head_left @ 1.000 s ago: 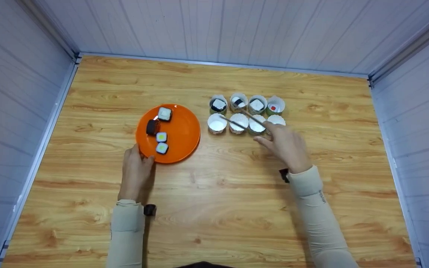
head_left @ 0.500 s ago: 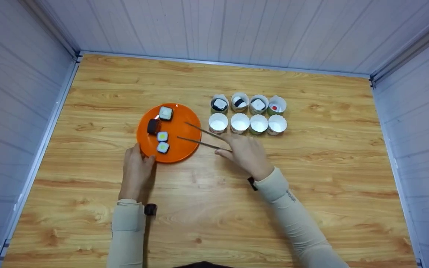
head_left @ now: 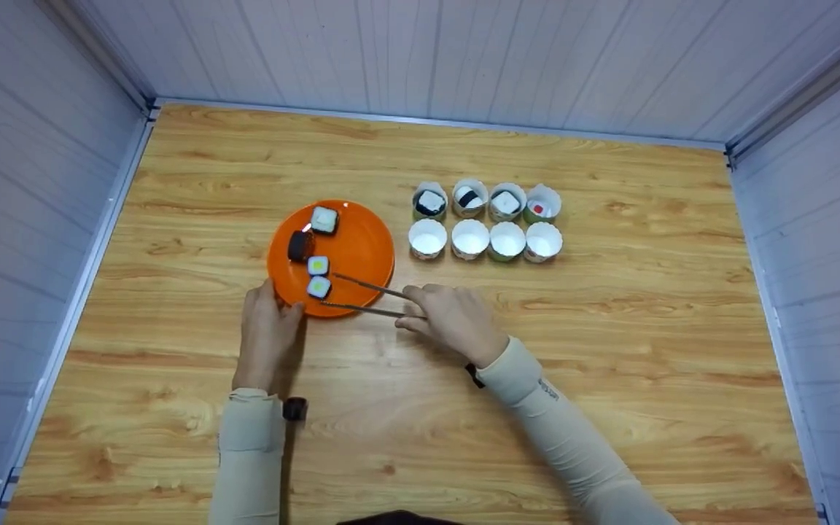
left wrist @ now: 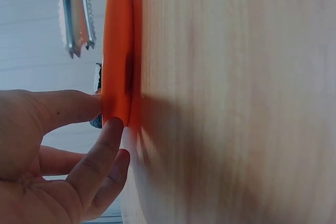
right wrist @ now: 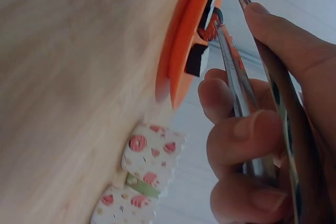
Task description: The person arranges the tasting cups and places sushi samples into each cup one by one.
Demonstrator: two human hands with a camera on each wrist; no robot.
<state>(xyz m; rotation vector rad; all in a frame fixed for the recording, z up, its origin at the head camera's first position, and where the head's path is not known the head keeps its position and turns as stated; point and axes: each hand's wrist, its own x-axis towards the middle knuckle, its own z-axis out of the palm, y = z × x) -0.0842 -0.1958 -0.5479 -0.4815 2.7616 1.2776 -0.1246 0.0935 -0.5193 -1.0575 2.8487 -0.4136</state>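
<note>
An orange plate (head_left: pixel 362 248) lies left of centre in the head view. My left hand (head_left: pixel 267 324) pinches its near-left rim, thumb on top and fingers at the edge, as the left wrist view shows. My right hand (head_left: pixel 456 317) holds metal tongs (head_left: pixel 372 312) with the arms spread apart. Their tips reach over the plate beside two white sushi rolls with yellow centres, the farther roll (head_left: pixel 318 265) and the nearer roll (head_left: pixel 319 286). Nothing is between the tips. Also on the plate are a dark sushi piece (head_left: pixel 299 247) and a white-topped sushi piece (head_left: pixel 324 220).
Right of the plate, paper cups stand in two rows. Each back-row cup, such as the leftmost cup (head_left: pixel 429 210), has a piece inside; front-row cups like the left one (head_left: pixel 427 240) show bare white insides. White panels (head_left: pixel 427 65) wall the wooden table (head_left: pixel 391 408).
My right hand has swept left and then nearer from the cups, bringing the spread tongs over the plate to the yellow-centred rolls. My left hand stays on the plate's rim.
</note>
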